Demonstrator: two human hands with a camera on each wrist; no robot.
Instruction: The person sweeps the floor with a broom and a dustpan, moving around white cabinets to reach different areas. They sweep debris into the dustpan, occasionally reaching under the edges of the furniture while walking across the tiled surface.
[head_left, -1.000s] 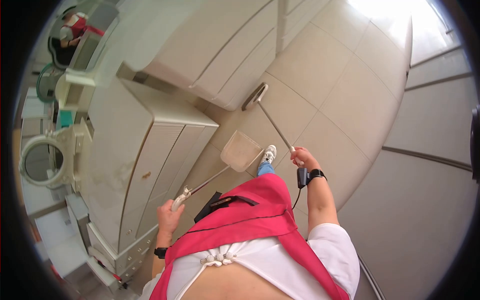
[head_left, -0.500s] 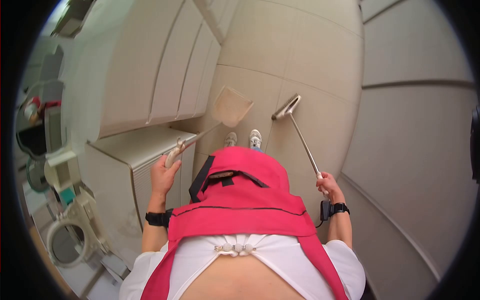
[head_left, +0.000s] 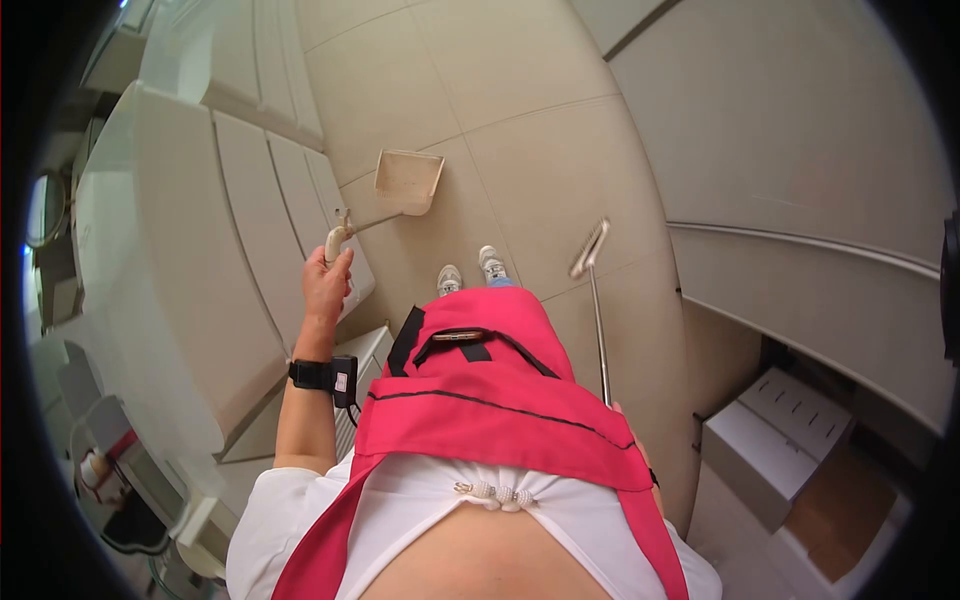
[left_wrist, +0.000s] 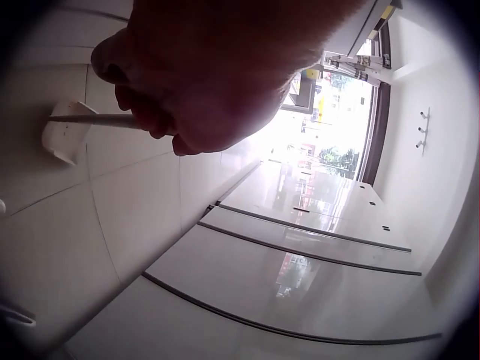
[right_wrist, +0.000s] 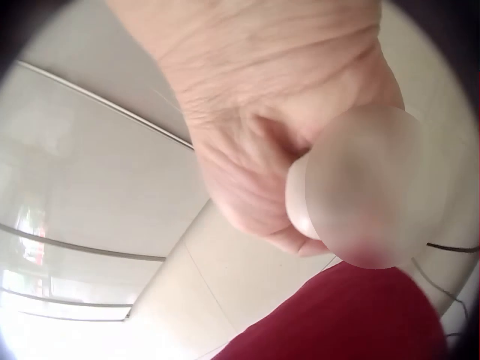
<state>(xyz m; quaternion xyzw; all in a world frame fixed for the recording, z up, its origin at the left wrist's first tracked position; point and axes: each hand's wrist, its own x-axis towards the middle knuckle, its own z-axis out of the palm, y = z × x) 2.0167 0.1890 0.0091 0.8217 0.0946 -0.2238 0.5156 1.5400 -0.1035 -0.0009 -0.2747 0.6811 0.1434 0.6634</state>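
Note:
In the head view my left hand [head_left: 325, 285] grips the pale handle of a long-handled dustpan [head_left: 410, 182]. Its whitish pan is over the floor ahead of my feet, and the left wrist view shows the same dustpan [left_wrist: 66, 133] beyond my curled fingers. On the right is a broom [head_left: 602, 335] with a thin metal stick and a narrow pale head, low over the tiles. The apron hides most of my right hand in the head view. Seen from the right wrist, that hand [right_wrist: 262, 161] curls round the broom's whitish handle end [right_wrist: 298, 201].
White cabinets [head_left: 170, 250] line the left side. Along the right run tall grey panels [head_left: 790, 140]. A white box [head_left: 775, 430] stands at the lower right. Tiled floor [head_left: 530, 160] stretches ahead of my shoes [head_left: 490, 262]. A pink apron [head_left: 490, 400] covers my front.
The head view has swung round, bringing the box into sight. My right hand has dropped back behind the apron with the broom. Since the first frame, both shoes have come into view.

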